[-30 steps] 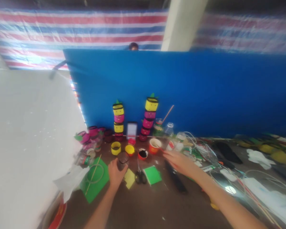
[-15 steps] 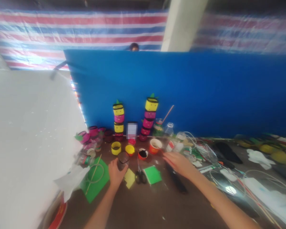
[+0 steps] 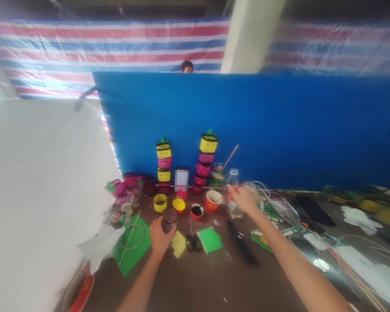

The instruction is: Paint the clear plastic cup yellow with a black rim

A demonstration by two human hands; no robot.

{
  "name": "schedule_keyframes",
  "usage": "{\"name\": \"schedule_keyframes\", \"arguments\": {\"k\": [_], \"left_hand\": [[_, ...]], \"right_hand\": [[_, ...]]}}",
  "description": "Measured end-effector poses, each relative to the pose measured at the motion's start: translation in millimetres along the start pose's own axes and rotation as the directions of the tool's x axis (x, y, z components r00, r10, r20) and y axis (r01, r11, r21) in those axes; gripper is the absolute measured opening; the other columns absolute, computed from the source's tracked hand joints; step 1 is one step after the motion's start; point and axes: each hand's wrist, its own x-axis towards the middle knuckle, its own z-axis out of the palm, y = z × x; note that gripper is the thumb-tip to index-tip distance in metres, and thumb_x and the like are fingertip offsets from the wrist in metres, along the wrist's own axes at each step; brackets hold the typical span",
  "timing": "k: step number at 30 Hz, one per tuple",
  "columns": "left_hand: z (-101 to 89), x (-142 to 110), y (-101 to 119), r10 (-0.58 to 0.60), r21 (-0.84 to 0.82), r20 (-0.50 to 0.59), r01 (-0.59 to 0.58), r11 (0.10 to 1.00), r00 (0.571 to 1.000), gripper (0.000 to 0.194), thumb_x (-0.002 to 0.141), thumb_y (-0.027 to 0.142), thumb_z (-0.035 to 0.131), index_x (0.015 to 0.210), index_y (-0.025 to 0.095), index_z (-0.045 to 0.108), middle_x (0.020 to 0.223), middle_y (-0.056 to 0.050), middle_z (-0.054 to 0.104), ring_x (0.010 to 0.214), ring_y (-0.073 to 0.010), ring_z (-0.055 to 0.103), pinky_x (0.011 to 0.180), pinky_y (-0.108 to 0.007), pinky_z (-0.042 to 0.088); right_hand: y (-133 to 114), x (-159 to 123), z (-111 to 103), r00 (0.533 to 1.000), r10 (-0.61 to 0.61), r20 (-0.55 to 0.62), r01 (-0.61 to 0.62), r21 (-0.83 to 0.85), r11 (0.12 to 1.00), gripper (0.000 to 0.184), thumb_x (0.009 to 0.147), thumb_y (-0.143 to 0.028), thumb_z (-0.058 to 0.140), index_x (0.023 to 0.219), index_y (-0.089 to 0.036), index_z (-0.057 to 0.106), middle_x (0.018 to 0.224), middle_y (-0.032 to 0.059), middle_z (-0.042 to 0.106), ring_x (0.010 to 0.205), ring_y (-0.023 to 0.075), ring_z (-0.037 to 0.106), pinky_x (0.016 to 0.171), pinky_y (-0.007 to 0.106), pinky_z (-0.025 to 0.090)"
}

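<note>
My left hand (image 3: 160, 234) is closed round a small dark cup (image 3: 169, 216) standing on the brown table (image 3: 198, 281). My right hand (image 3: 243, 200) reaches out over the clutter to the right of an orange cup (image 3: 212, 199), its fingers pinched on a thin reddish stick-like thing that is too blurred to name. In front of my left hand lie a yellow paper square (image 3: 178, 243), black scissors (image 3: 192, 239) and a green square (image 3: 209, 239). A yellow ring cup (image 3: 160, 202), a small yellow cup (image 3: 179, 204) and a red cup (image 3: 196, 210) with dark contents stand in a row behind.
Two stacks of yellow and pink cups (image 3: 163, 167) (image 3: 205, 162) stand against a blue board (image 3: 279, 125). A white board (image 3: 35, 195) rises at the left. A green sheet (image 3: 131, 245) with a hoop lies near it. Cables, plastic and bottles litter the right side. A person's head shows above the blue board.
My right hand has moved away from me and up, from beside the black bar to the clutter right of the orange cup, and now pinches something. My left hand stays on the dark cup.
</note>
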Motion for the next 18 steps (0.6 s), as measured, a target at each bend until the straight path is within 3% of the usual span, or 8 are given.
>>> {"name": "schedule_keyframes", "arguments": {"k": [5, 12, 18], "left_hand": [[1.6, 0, -1, 0.016, 0.013, -0.022, -0.016, 1.0, 1.0, 0.057, 0.066, 0.053, 0.058, 0.106, 0.013, 0.056, 0.096, -0.013, 0.061, 0.092, -0.0273, 0.057, 0.081, -0.039, 0.043], [-1.1, 1, 2, 0.009, 0.023, -0.005, -0.009, 1.0, 1.0, 0.056, 0.066, 0.053, 0.058, 0.107, 0.014, 0.056, 0.095, -0.013, 0.061, 0.092, -0.0274, 0.057, 0.08, -0.039, 0.043], [-1.6, 0, 3, 0.003, 0.028, -0.019, -0.003, 1.0, 1.0, 0.056, 0.066, 0.052, 0.058, 0.106, 0.012, 0.057, 0.095, -0.013, 0.062, 0.09, -0.0269, 0.057, 0.08, -0.038, 0.043]], "right_hand": [[-3, 8, -4, 0.997, 0.03, 0.074, -0.033, 0.041, 0.999, 0.029, 0.088, -0.036, 0.05, 0.107, -0.015, 0.055, 0.104, 0.0056, 0.059, 0.088, 0.0147, 0.059, 0.077, 0.034, 0.051], [-6, 7, -10, 0.995, 0.007, 0.095, -0.013, 0.058, 0.998, 0.028, 0.088, -0.038, 0.049, 0.101, -0.014, 0.057, 0.097, 0.004, 0.061, 0.081, 0.0129, 0.06, 0.072, 0.031, 0.051], [-14, -7, -21, 0.993, -0.117, 0.024, 0.116, 0.046, 0.992, 0.036, 0.088, -0.039, 0.043, 0.069, -0.016, 0.063, 0.065, 0.0011, 0.065, 0.063, 0.0134, 0.062, 0.063, 0.026, 0.049]]}}
